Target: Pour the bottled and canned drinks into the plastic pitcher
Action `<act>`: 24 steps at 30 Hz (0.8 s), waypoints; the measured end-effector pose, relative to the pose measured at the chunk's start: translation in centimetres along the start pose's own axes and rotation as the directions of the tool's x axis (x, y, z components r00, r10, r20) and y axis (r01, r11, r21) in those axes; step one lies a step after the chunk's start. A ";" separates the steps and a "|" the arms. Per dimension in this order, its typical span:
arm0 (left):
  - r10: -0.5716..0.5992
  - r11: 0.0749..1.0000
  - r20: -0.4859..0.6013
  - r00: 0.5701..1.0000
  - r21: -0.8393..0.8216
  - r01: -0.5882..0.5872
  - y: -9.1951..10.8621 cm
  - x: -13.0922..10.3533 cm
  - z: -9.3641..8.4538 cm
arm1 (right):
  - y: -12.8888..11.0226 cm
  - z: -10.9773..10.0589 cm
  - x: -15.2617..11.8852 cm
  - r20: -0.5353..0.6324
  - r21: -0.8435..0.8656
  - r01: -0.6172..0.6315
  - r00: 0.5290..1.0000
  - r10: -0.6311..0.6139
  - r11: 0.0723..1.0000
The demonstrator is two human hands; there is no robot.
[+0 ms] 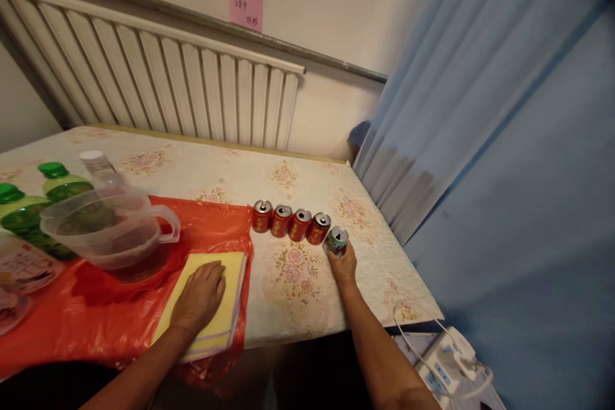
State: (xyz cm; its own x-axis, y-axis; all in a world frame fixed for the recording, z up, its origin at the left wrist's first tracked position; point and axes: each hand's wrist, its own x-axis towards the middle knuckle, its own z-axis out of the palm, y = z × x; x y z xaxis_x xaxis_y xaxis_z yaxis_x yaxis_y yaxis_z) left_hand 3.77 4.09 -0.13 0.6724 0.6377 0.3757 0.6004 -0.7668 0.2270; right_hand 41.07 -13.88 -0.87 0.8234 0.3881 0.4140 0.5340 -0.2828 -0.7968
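My right hand (344, 264) is closed around a green and silver drink can (337, 240), which stands at the right end of a row of cans. Several red cans with yellow lettering make up the rest of that row, the nearest red can (319, 229) being just left of the green one. The can tops face up, and dark openings show in them. My left hand (202, 291) lies flat, palm down, on a folded yellow cloth (235, 282). Beneath the cloth spreads a red plastic sheet (206, 224).
A clear plastic jug (103, 237) stands on the red sheet, with green-capped bottles (62, 186) and a white-capped bottle (98, 163) behind it. A floral cloth covers the table (298, 307). Blue curtain (480, 141) hangs at right, above a power strip (446, 362). A radiator (192, 77) lines the wall.
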 end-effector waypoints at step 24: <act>0.012 1.000 -0.024 1.000 0.006 -0.012 -0.3 -0.2 0.4 | 0.9 0.5 0.3 0.019 -0.083 -0.061 0.998 0.063 0.995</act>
State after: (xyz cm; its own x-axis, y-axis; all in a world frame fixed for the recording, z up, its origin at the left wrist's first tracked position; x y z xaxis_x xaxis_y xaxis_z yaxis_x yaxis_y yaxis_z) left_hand 3.63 4.24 -0.68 0.6690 0.6263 0.4002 0.5948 -0.7740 0.2171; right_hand 41.68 -13.58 -1.69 0.8516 0.3861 0.3546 0.4967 -0.3777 -0.7815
